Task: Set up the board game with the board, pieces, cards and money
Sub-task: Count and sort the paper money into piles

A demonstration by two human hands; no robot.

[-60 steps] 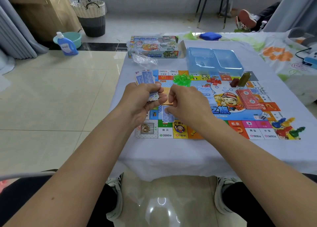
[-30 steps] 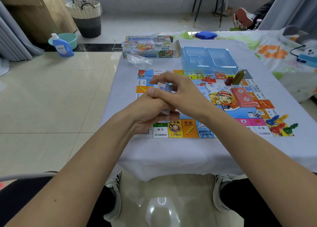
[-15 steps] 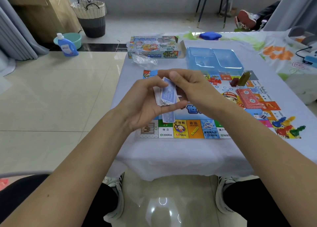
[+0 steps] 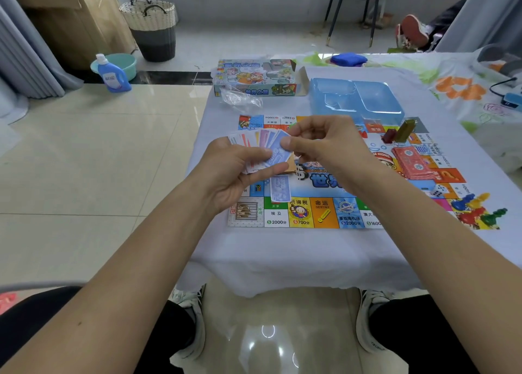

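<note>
A: What is your biggest thing here?

B: Your bench (image 4: 296, 255), under a pale cloth. On it lies the board (image 4: 327, 214), flat and facing you.

A: And beyond the board?

B: You have the clear blue tray (image 4: 356, 97) at the far edge of the board, and the game box (image 4: 254, 77) lying to its left. A crumpled plastic bag (image 4: 240, 99) sits just in front of the box.

A: Where are your cards?

B: Your red card deck (image 4: 412, 162) rests on the right part of the board. The dice (image 4: 437, 190) lie near it, and the coloured pawns (image 4: 477, 211) are bunched at the near right corner.

A: And the money?

B: One blue note (image 4: 280, 188) lies on the board near its left side. The rest is in your grip: your left hand (image 4: 234, 176) holds the fan of notes (image 4: 260, 147), thumb pressed across their faces. Your right hand (image 4: 324, 145) pinches the top blue note of that fan between thumb and forefinger.

A: Anything small at the far side?

B: You have a dark red block (image 4: 389, 136) and an olive one (image 4: 405, 126) standing side by side near the tray.
</note>
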